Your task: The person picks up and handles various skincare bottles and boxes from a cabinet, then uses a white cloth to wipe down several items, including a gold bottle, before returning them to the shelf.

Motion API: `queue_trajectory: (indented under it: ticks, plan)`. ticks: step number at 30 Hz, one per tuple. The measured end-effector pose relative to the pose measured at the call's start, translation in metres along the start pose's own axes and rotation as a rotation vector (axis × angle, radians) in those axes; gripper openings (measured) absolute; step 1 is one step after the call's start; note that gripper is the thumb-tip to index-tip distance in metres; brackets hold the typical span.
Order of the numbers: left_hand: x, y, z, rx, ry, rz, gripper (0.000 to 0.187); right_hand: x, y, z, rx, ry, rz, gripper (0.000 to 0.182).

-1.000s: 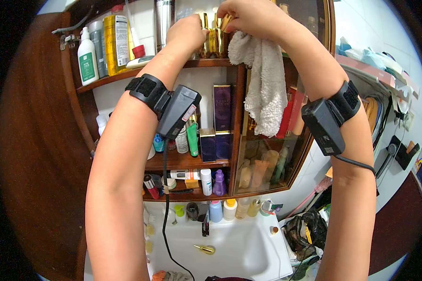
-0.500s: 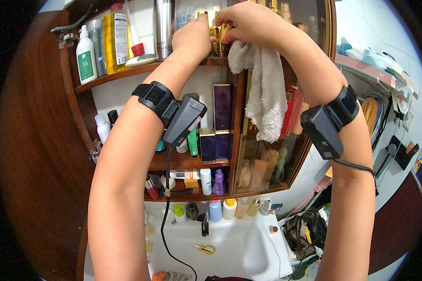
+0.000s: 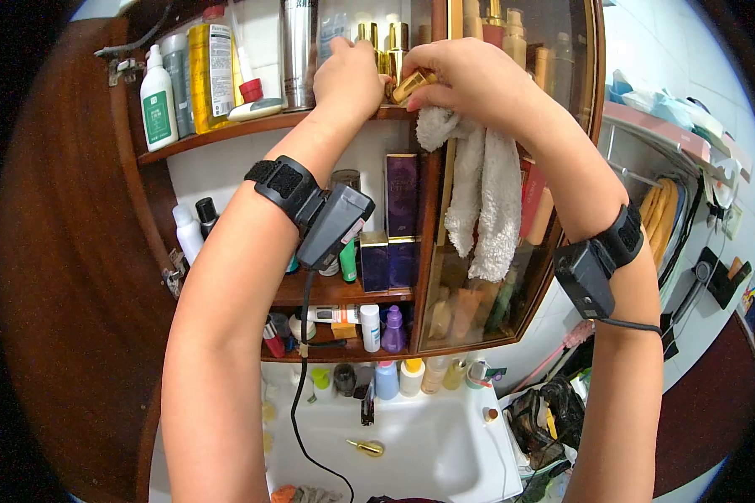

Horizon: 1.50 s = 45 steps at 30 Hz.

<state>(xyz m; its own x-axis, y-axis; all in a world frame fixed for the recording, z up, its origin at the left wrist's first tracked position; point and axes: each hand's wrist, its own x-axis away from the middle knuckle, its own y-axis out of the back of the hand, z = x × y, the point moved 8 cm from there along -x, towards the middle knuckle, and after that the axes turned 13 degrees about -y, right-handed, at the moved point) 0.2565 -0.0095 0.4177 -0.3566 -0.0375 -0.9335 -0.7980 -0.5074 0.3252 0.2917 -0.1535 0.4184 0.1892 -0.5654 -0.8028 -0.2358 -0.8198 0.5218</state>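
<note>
My right hand pinches a small gold bottle, tilted, at the right end of the upper shelf. A white cloth hangs below this hand, in front of the glass door. My left hand is at the same shelf with its fingers bent beside upright gold bottles; what it holds, if anything, is hidden. A silver can stands just left of my left hand.
Left on the upper shelf are a green-labelled pump bottle and a yellow bottle. Purple boxes stand lower. A gold object lies in the white sink. The wooden door is left.
My right hand has moved down and slightly right, and the gold bottle in it is now more tilted. The cloth has shifted lower. Upright gold bottles behind show more.
</note>
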Motion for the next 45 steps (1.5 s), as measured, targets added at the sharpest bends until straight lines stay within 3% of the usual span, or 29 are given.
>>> queue_trajectory:
  ticks: [4, 14, 20, 23, 32, 39, 42, 45]
  plan:
    - [-0.007, 0.005, -0.008, 0.042, -0.122, -0.179, 0.038, 0.005, 0.004, 0.0, -0.034, 0.058, -0.098, 0.032]
    - [-0.03, -0.002, -0.015, -0.166, -0.06, 0.139, 0.031, 0.007, 0.004, 0.002, -0.073, 0.045, -0.074, 0.033]
    - [-0.032, -0.01, -0.017, -0.229, -0.123, 0.193, 0.028, 0.009, 0.003, 0.002, -0.08, 0.054, -0.081, 0.034]
    - [-0.035, -0.029, -0.012, -0.176, -0.146, 0.335, 0.029, 0.008, 0.003, 0.001, -0.087, 0.049, -0.078, 0.034]
    - [-0.019, -0.004, -0.003, -0.074, -0.032, 0.046, 0.035, 0.012, 0.002, -0.004, -0.056, 0.013, -0.066, 0.032]
    - [-0.002, 0.016, 0.009, 0.103, -0.158, -0.335, 0.036, 0.016, 0.007, -0.004, -0.105, 0.031, -0.116, 0.03]
    - [0.017, 0.047, 0.003, 0.179, -0.198, -0.446, 0.036, 0.024, 0.01, -0.008, -0.237, -0.071, -0.076, 0.034]
    - [0.047, 0.072, -0.01, 0.415, -0.358, -0.532, 0.037, 0.039, 0.013, -0.009, -0.301, -0.192, -0.052, 0.038]
